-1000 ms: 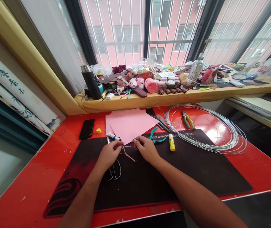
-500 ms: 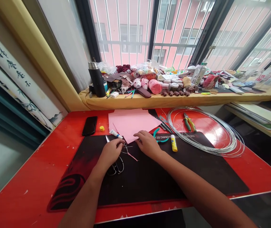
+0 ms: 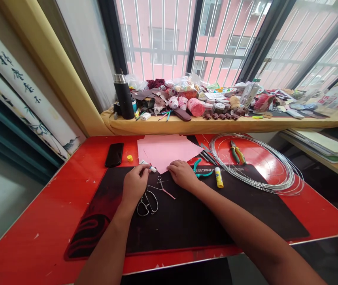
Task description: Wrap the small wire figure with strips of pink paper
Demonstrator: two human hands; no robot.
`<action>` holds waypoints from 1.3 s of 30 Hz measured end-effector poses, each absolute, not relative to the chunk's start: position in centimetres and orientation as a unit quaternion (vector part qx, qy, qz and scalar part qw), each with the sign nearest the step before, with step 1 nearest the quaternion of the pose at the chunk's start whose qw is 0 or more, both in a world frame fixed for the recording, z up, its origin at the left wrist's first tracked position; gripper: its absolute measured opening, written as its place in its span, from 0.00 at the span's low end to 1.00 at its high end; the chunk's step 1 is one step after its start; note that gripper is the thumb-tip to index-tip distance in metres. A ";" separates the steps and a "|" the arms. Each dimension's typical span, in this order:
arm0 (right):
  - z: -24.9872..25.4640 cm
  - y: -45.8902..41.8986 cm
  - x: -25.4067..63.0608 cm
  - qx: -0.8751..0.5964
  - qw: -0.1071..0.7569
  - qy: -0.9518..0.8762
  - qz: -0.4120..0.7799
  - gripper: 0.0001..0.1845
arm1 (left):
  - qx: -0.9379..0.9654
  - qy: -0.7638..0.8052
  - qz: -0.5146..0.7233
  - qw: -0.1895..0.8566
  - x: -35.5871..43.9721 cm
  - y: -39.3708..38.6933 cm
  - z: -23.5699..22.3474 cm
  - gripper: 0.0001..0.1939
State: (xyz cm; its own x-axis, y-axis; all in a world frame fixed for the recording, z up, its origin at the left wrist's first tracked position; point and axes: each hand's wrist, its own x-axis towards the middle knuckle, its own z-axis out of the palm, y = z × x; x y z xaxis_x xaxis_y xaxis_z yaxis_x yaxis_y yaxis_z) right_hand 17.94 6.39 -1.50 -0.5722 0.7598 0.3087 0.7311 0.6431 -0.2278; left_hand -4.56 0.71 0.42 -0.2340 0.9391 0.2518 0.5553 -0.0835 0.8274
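Glue tube (image 3: pixel 153 169) sits gripped in the left hand (image 3: pixel 135 183), its long axis pointing right over the black mat (image 3: pixel 186 225); the right hand (image 3: pixel 182 175), apart from it and holding nothing visible, rests at the near edge of the pink paper (image 3: pixel 165 148).

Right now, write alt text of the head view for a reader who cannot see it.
The left hand grips a white tube and the right hand lies beside a pink paper sheet, over a black mat on a red table. Scissors and a wire piece with a pink strip lie on the mat. A coil of silver wire lies to the right.
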 end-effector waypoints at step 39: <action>-0.6 -1.0 16.5 -0.276 0.329 -0.891 0.147 0.10 | 0.337 0.562 0.563 0.504 -5.5 1.8 -0.3 0.13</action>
